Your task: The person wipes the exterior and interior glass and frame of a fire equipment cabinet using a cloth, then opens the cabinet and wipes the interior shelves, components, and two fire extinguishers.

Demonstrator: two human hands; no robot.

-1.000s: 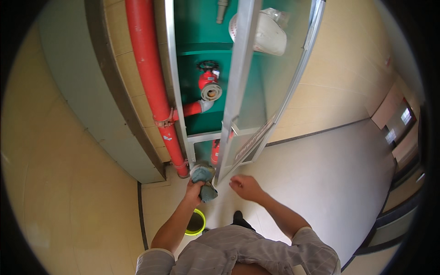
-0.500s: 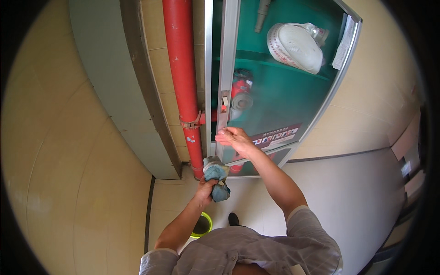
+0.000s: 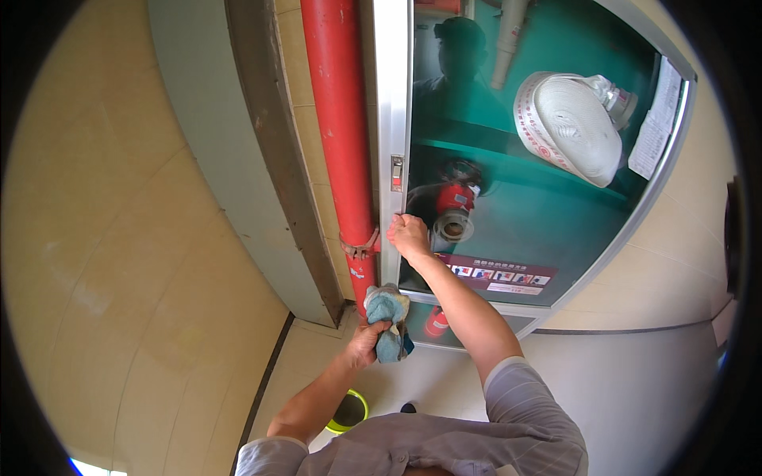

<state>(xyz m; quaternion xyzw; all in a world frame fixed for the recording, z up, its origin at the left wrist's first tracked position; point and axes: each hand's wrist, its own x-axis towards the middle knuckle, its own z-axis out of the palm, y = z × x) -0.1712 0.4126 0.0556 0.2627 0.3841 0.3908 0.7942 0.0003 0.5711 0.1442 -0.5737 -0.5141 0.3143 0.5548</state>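
Observation:
A crumpled blue-grey cloth is gripped in my left hand, just below the lower corner of a glass-fronted fire hose cabinet. My right hand is curled into a fist against the silver frame of the cabinet door, under its small latch. Nothing shows in that fist. Behind the glass lie a rolled white fire hose, a red hydrant valve and a grey nozzle. The door lies flush in its frame.
A thick red pipe with a rusty clamp runs upright left of the cabinet. Beyond it stands a grey-green door frame. On the floor, a yellow-green-rimmed bucket stands near my left forearm. Below, the cabinet holds a red extinguisher.
The cabinet door, ajar before, has swung shut. My right hand has gone from loosely bent fingers to a fist on the frame. The cloth stays in my left hand.

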